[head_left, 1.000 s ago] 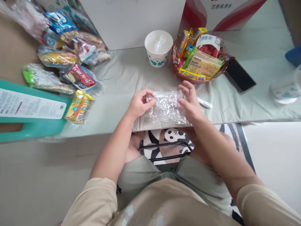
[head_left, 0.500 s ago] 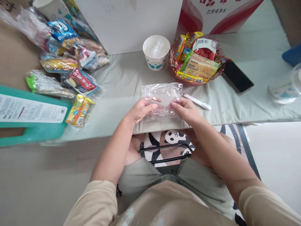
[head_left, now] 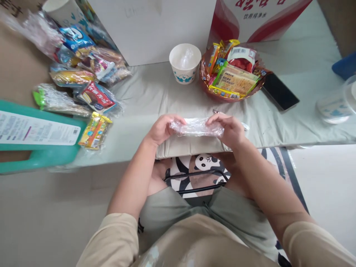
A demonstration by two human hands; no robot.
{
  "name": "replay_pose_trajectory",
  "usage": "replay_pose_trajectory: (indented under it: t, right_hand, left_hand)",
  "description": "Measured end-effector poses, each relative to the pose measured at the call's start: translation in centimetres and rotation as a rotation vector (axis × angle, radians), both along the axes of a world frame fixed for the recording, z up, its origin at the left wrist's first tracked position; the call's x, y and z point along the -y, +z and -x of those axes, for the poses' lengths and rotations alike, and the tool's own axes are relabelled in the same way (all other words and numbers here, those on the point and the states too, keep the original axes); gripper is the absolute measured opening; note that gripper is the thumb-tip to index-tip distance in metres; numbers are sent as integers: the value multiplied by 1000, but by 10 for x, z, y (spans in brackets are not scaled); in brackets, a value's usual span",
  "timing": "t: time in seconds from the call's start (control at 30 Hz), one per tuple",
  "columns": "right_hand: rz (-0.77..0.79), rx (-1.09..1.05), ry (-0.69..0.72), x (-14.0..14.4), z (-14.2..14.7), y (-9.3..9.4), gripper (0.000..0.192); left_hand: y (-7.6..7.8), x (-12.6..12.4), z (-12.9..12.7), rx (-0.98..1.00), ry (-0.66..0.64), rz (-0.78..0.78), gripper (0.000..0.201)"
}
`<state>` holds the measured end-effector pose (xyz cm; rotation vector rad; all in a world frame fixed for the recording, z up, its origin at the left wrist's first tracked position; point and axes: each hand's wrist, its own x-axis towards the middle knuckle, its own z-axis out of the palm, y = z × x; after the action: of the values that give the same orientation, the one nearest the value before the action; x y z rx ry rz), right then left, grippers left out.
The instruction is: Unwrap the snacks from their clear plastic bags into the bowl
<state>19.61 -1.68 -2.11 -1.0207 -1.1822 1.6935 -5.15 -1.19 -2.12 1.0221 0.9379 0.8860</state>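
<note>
Clear plastic bag [head_left: 197,127], folded into a narrow strip, is stretched between 2 hands just in front of the paper cup [head_left: 185,63] on the grey cloth [head_left: 144,96]. Left hand [head_left: 161,128] pinches one end, right hand [head_left: 230,129] pinches the other. Keeping both pinches level and the strip taut should hold the fold flat.

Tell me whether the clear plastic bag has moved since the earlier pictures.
Yes. The clear plastic bag no longer reaches up toward the paper cup; it is now a narrow strip near the table's front edge.
</note>
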Motion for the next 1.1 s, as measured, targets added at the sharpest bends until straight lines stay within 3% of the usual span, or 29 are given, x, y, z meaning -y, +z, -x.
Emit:
replay_pose_trajectory:
  t: [0.1, 0.13, 0.23, 0.3, 0.37, 0.47, 0.53, 0.63, 0.7, 0.77, 0.87, 0.93, 1.1]
  right_hand:
    - [-17, 108, -78, 1, 2, -5, 34]
    - [-17, 130, -109, 1, 4, -7, 37]
    - [-38, 139, -193, 1, 11, -13, 50]
    - [-81, 164, -249, 1, 13, -15, 35]
    - [-134, 210, -309, 0, 13, -13, 20]
    - [-246, 287, -422, 3, 12, -7, 15]
    - [-330, 346, -499, 8, 14, -4, 17]
    - [-367, 362, -544, 16, 25, -5, 21]
    - [-286, 218, -464, 20, 35, -7, 26]
    - [-143, -4, -326, 21, 45, -9, 30]
    - [25, -216, -221, 15, 50, -9, 35]
    - [14, -192, -235, 9, 44, -7, 33]
    - [-315, 383, -311, -3, 16, -4, 17]
  left_hand:
    - [-8, -1, 0, -229, 22, -153, 30]
    - [-11, -1, 0, -303, 45, -210, 26]
    - [-20, 0, -4, -463, 164, -365, 42]
    - [-22, 0, -5, -510, 233, -422, 45]
    - [-20, 0, -6, -542, 374, -452, 41]
    - [-11, 4, -11, -580, 686, -513, 21]
    - [-6, 11, -21, -523, 634, -491, 11]
    - [-3, 21, -45, -333, 275, -324, 31]
    - [-3, 25, -61, -173, 150, -218, 50]
    - [-4, 23, -73, -46, 122, -155, 58]
    - [-8, 14, -81, -19, 184, -142, 52]
    - [-11, 7, -83, -84, 261, -165, 46]
    - [-16, -11, -63, -363, 588, -337, 41]
